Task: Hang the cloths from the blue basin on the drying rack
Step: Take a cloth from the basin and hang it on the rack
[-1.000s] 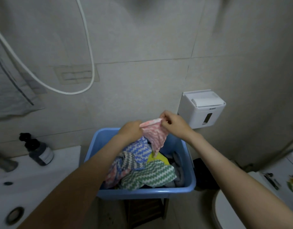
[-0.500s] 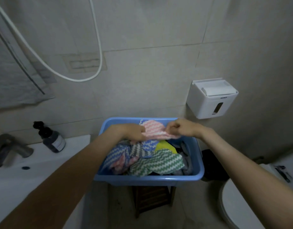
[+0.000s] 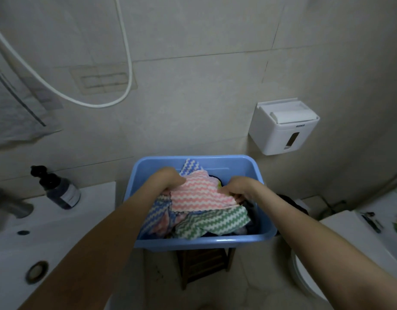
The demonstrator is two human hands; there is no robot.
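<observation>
The blue basin (image 3: pixel 226 241) stands on a wooden stool and holds several zigzag-striped cloths. A pink and white cloth (image 3: pixel 199 195) lies spread on top of the pile. My left hand (image 3: pixel 165 179) grips its left edge and my right hand (image 3: pixel 236 186) grips its right edge. Under it lie a green and white cloth (image 3: pixel 217 221) and a blue and white cloth (image 3: pixel 156 214). Another blue striped cloth (image 3: pixel 190 166) leans on the basin's far wall. No drying rack is in view.
A white sink counter (image 3: pixel 58 222) with a dark pump bottle (image 3: pixel 58 189) and a tap (image 3: pixel 9 204) is on the left. A white tissue box (image 3: pixel 282 127) hangs on the tiled wall. A toilet (image 3: pixel 309 271) stands right. A white shower hose (image 3: pixel 92 104) loops overhead.
Both hands have moved down into the basin, and the pink cloth, held up bunched before, now lies spread flat between them on the pile. The view has tilted downward.
</observation>
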